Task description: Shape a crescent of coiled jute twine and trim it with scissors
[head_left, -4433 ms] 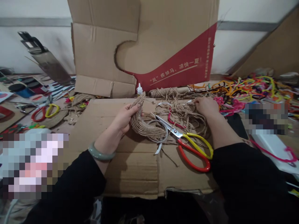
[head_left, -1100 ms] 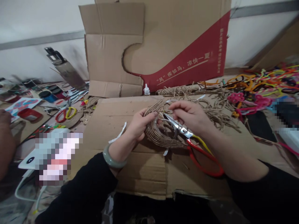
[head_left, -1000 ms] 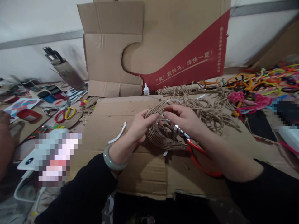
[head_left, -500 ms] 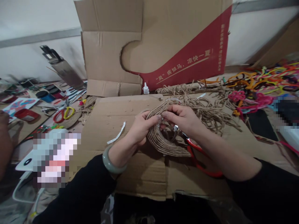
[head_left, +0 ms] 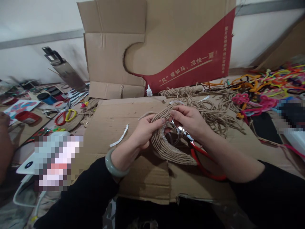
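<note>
Between my hands is a curved crescent piece covered with rows of brown jute twine (head_left: pixel 170 153). My left hand (head_left: pixel 146 130) grips its left side, thumb lying over the rows near the inner edge. With thumb and fingers pinched together, my right hand (head_left: pixel 187 119) is at the upper inner edge; its fingertips partly hide the twine there. A pale, shiny strip shows along the inner edge. Red-handled scissors (head_left: pixel 209 173) lie under the piece and my right forearm. Behind my right hand spreads a heap of loose jute strands (head_left: pixel 214 116).
Cardboard (head_left: pixel 102 127) covers the worktop, with a white strip (head_left: pixel 119 136) on it. A small white glue bottle (head_left: pixel 149 91) stands before an upright cardboard sheet (head_left: pixel 186 38). Colourful pipe cleaners (head_left: pixel 259 86) and a phone (head_left: pixel 267 127) lie right; red-and-yellow scissors (head_left: pixel 64 117) left. Another person's hand (head_left: pixel 4 127) shows far left.
My right hand has shifted slightly right, opening a small gap from my left thumb. The twine-covered piece has tilted a little, its lower end moving slightly down and right.
</note>
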A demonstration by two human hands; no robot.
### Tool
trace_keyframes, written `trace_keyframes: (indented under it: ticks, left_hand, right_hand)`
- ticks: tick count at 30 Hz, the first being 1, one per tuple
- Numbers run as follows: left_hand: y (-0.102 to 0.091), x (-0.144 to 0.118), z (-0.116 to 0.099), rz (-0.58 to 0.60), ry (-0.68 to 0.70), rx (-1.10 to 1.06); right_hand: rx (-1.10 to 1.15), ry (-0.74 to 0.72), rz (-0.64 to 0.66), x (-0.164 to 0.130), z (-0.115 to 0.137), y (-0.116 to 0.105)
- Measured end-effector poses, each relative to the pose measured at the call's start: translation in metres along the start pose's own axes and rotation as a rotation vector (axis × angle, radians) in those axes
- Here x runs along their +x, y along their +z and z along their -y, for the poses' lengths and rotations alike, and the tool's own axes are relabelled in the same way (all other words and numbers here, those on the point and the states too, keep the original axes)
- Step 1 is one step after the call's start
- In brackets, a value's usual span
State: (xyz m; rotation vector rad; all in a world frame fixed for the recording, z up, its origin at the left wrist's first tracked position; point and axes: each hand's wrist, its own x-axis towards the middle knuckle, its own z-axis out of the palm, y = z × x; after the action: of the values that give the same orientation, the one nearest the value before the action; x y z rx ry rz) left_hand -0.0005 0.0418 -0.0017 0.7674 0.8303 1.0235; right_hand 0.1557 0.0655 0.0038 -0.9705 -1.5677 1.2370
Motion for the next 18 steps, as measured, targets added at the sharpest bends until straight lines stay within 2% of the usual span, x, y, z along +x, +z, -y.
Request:
trace_keyframes:
  ticks: [13, 18]
  left_hand:
    - [-0.0004, -0.0005, 0.0009, 0.004, -0.048, 0.009]
    - [0.0000, 0.0008, 0.0001, -0.012, -0.015, -0.009]
  right_hand:
    - [-0.025, -0.030, -0.071, 0.0016, -0.0023, -0.0039]
    - [-0.112, -0.029, 0.024, -0.0011, 0.0017, -0.0023]
